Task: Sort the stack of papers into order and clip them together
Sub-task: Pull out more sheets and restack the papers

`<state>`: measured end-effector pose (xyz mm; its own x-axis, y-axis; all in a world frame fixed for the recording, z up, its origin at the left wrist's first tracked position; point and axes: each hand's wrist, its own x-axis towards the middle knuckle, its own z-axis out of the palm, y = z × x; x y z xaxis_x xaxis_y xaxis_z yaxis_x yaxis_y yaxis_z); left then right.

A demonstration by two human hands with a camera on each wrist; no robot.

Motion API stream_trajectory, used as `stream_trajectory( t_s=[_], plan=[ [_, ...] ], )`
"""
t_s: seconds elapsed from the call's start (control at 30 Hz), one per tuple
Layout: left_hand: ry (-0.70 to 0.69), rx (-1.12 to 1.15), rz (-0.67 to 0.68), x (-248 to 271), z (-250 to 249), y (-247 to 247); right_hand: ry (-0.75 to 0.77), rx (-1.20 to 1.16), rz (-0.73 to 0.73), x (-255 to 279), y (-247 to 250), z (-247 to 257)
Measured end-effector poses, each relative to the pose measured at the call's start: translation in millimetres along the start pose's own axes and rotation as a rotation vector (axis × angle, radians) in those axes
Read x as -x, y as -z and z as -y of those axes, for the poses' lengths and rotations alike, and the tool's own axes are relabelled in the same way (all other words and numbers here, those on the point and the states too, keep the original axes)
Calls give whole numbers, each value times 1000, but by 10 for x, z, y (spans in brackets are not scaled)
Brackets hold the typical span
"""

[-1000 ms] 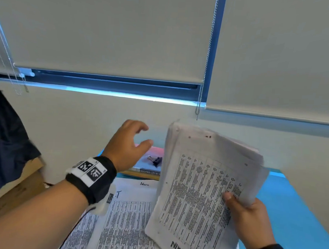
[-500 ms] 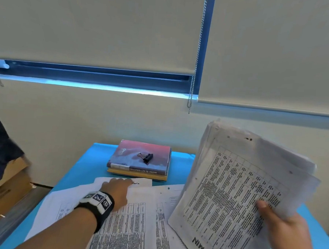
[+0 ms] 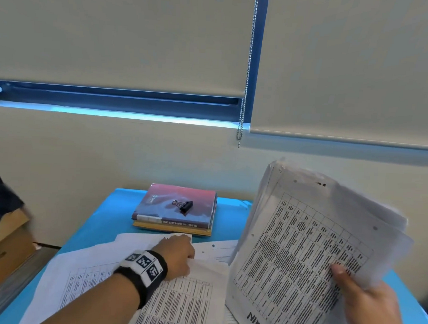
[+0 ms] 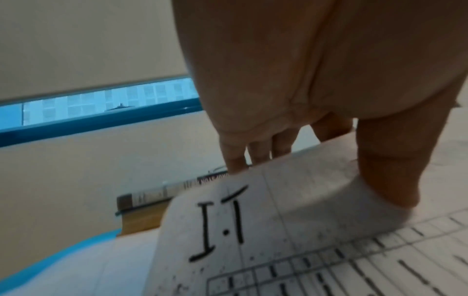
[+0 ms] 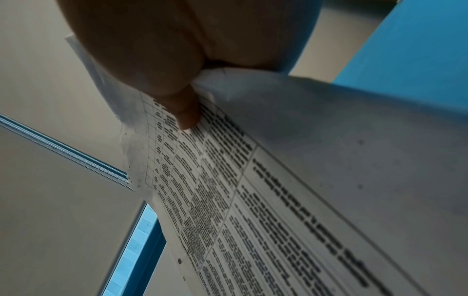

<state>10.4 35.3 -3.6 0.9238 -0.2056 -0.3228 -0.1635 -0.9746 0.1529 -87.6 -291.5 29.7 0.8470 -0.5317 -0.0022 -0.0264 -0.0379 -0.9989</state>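
Right hand (image 3: pixel 371 304), lower right of frame: grip closed on stack of papers (image 3: pixel 309 253), held tilted above blue surface (image 3: pixel 100 220). Left hand (image 3: pixel 175 256), lower centre: grip pinched on sheet marked "I.T" (image 4: pixel 266 220), lifted off loose sheets (image 3: pixel 83 274). Binder clip (image 3: pixel 183 205) lay on books (image 3: pixel 178 209), centre frame.
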Motion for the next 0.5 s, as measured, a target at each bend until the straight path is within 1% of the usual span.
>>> stream_trajectory(
  t_s=[0.07,0.13,0.2,0.37,0.5],
  plan=[
    [46,-11,6,-55,-47,-72,2,11,-16,-11,40,-15],
    [70,-18,25,-66,-57,-140,-11,11,-22,-12,69,-1],
    [80,-48,15,-55,-54,-166,-14,10,-17,-25,80,2],
    [72,-92,-22,-4,-29,-105,-13,32,-28,-54,43,-27],
    [42,-20,-57,114,-3,6,6,35,-56,-57,49,-4]
  ],
)
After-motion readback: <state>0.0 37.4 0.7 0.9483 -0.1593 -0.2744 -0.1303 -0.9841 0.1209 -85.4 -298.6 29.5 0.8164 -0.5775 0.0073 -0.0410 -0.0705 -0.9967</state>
